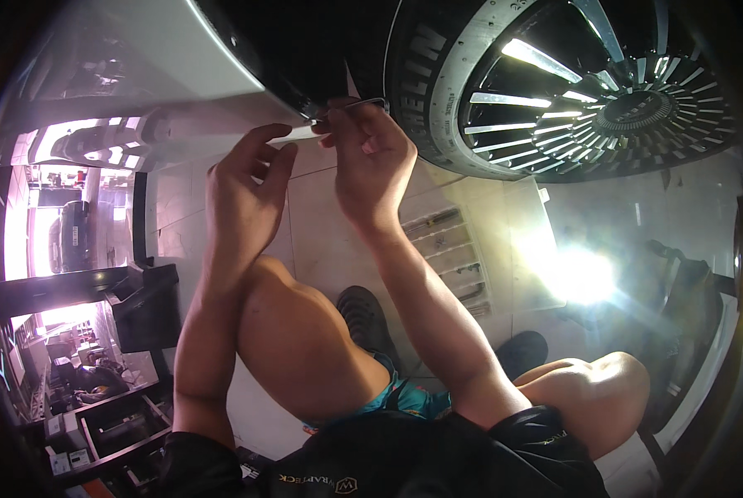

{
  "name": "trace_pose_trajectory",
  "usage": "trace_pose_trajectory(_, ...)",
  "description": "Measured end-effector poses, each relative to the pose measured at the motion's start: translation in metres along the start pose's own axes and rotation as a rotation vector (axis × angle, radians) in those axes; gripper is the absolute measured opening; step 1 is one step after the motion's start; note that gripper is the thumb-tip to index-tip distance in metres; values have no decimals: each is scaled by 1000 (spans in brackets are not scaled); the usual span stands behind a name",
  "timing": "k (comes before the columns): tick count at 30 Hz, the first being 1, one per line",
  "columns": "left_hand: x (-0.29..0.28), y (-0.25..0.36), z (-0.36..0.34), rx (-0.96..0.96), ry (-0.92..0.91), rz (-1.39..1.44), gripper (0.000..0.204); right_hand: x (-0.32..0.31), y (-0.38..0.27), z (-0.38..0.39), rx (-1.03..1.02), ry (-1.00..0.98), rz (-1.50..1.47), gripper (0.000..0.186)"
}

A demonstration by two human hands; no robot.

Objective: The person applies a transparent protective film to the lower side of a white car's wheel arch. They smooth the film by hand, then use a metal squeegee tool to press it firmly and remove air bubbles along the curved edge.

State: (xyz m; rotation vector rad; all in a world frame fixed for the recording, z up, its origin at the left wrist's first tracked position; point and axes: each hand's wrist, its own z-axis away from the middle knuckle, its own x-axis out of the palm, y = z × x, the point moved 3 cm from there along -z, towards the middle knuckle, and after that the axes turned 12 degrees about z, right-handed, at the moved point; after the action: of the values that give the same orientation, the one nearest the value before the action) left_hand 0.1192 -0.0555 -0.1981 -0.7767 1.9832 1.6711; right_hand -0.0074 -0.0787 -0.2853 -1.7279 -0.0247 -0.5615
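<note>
My right hand (374, 170) is raised at the lower corner of a car's glossy body panel (243, 54), just left of the tire (411, 91). Its thumb and fingers are pinched together at the panel's edge. From the fist a thin, dark piece with a bright edge (366, 103) sticks out toward the tire; its kind is unclear. Close by on the left, my left hand (247, 178) hangs below the panel's edge. Thumb and forefinger are bent toward each other with a gap between them, and nothing shows in that gap.
The multi-spoke wheel (629, 112) fills the upper right. A pale slotted tray (483, 286) lies on the tiled floor between my feet and the wheel. Right of it a bright lamp (583, 274) glares. Dark shelving (127, 432) stands at the left. My bent knees are below my arms.
</note>
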Motion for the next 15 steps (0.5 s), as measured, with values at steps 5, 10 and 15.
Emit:
trace_pose_trajectory(5,-3,2,8,-5,1,37,20,19,4,2,-128,288,36,16)
trace_pose_trajectory(10,-3,-7,5,-48,-17,79,21,31,7,7,121,257,-252,14)
trace_pose_trajectory(15,-4,-11,2,-38,-17,79,21,38,3,8,68,294,-243,15)
